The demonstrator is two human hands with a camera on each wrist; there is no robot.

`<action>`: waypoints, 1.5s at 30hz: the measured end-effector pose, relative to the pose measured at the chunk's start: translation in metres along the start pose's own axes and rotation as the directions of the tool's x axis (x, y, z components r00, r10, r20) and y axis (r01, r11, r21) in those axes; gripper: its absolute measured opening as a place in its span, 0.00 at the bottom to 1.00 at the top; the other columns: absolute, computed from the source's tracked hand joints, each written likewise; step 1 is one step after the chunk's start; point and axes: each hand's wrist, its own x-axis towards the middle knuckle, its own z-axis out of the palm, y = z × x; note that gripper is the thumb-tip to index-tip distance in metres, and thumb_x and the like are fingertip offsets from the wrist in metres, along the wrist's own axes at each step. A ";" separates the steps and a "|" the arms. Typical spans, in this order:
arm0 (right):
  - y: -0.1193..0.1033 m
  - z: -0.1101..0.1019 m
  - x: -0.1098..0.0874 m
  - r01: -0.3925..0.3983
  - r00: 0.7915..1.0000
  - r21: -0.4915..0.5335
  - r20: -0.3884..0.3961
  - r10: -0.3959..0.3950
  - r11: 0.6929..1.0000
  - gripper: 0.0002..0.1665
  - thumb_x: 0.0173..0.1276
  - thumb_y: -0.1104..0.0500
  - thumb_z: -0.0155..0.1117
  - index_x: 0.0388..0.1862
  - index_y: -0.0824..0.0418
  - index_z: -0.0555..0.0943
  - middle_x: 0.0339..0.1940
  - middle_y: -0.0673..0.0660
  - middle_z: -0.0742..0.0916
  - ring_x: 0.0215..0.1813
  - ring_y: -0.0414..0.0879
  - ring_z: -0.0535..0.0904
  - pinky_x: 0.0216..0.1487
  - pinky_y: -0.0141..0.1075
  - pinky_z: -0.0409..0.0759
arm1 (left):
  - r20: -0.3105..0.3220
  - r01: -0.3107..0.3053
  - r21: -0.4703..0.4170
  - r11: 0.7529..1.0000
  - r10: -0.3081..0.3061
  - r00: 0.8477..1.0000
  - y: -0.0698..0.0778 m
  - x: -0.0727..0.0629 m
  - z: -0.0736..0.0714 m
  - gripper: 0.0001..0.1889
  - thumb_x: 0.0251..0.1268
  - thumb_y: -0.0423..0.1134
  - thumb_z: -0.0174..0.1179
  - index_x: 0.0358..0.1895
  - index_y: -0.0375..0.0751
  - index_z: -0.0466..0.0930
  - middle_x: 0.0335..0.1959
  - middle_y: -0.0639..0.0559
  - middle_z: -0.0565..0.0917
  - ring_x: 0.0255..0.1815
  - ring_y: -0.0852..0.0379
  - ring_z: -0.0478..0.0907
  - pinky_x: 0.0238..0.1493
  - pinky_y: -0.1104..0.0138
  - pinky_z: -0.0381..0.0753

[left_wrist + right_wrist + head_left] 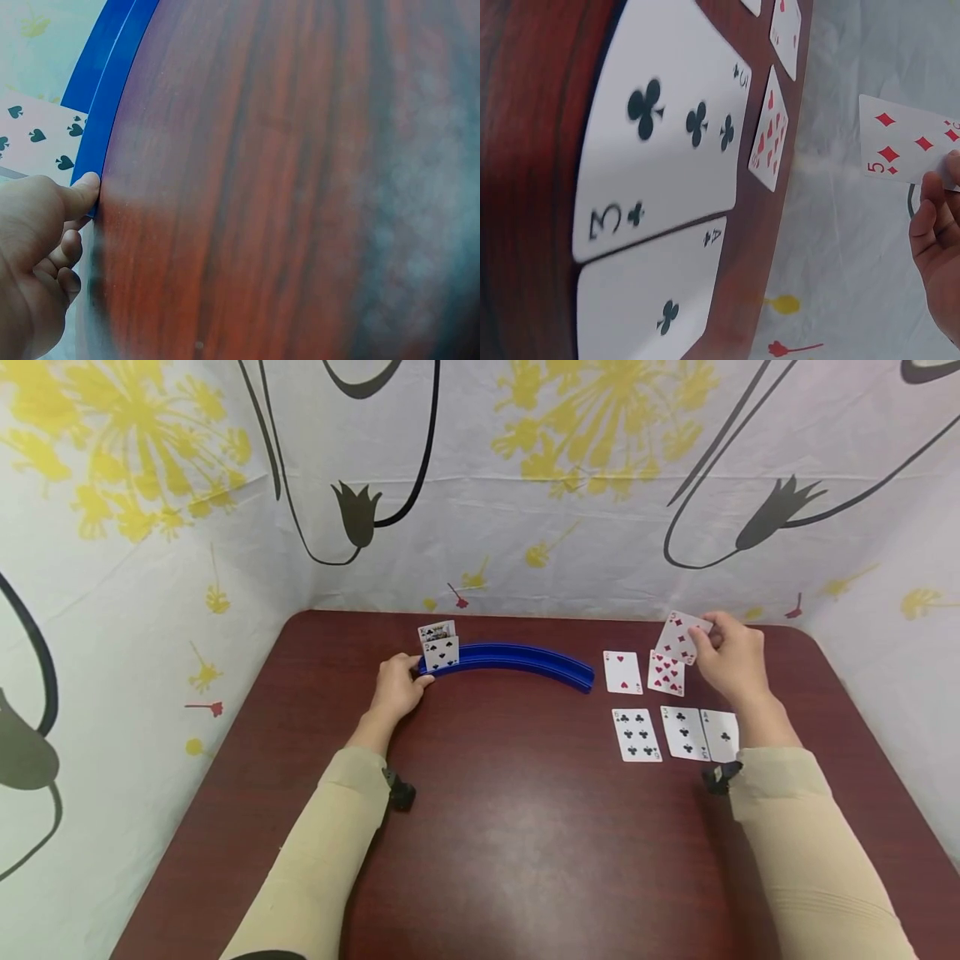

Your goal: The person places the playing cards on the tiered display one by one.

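At the back left of the table, my left hand [400,687] grips the left end of a blue curved card holder [525,658], thumb on its front side. A spade card [441,653] stands in the holder close to that hand, with a king [437,631] showing behind it. At the back right, my right hand [731,656] pinches the five of diamonds [677,637] by its edge. It is held above the table and overlaps the top of a heart card [666,678] in the head view. In the right wrist view the five of diamonds [896,142] faces the camera.
Left of that heart card lies another heart card [622,672] with few pips. A row nearer the person has a club card [637,735] with several pips, the three of clubs [684,732] and the ace of clubs [720,735]. Patterned cloth [480,527] hangs behind the table.
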 end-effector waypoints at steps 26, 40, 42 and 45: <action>-0.029 0.023 0.008 0.051 0.999 0.064 0.000 -0.051 0.997 0.13 0.73 0.64 0.65 0.51 0.72 0.83 0.21 0.63 0.82 0.19 0.32 0.67 0.29 0.25 0.65 | 0.016 0.015 -0.005 1.000 -0.015 1.000 0.000 -0.002 0.000 0.24 0.70 0.39 0.66 0.65 0.31 0.78 0.57 0.36 0.81 0.63 0.38 0.74 0.66 0.50 0.74; -0.045 0.034 0.012 0.085 0.996 0.085 -0.008 -0.084 0.993 0.13 0.73 0.63 0.66 0.50 0.72 0.83 0.21 0.63 0.82 0.20 0.31 0.66 0.32 0.30 0.67 | 0.013 0.002 -0.001 1.000 -0.002 1.000 0.001 -0.002 -0.002 0.24 0.70 0.39 0.66 0.65 0.31 0.78 0.57 0.36 0.81 0.63 0.38 0.75 0.66 0.51 0.74; -0.048 0.035 0.012 0.082 0.997 0.092 0.000 -0.083 0.992 0.13 0.73 0.63 0.65 0.50 0.72 0.83 0.21 0.63 0.82 0.20 0.30 0.66 0.32 0.31 0.67 | 0.016 0.005 -0.001 1.000 -0.005 1.000 0.001 -0.002 -0.002 0.24 0.70 0.39 0.66 0.65 0.31 0.78 0.57 0.36 0.81 0.62 0.39 0.76 0.65 0.51 0.75; -0.052 0.038 0.012 0.083 0.996 0.104 0.005 -0.084 0.991 0.13 0.73 0.62 0.66 0.50 0.71 0.84 0.21 0.62 0.83 0.21 0.29 0.65 0.32 0.31 0.67 | 0.023 0.013 -0.002 1.000 -0.012 1.000 0.001 -0.003 -0.002 0.24 0.70 0.39 0.66 0.65 0.31 0.78 0.58 0.35 0.81 0.63 0.39 0.76 0.65 0.51 0.75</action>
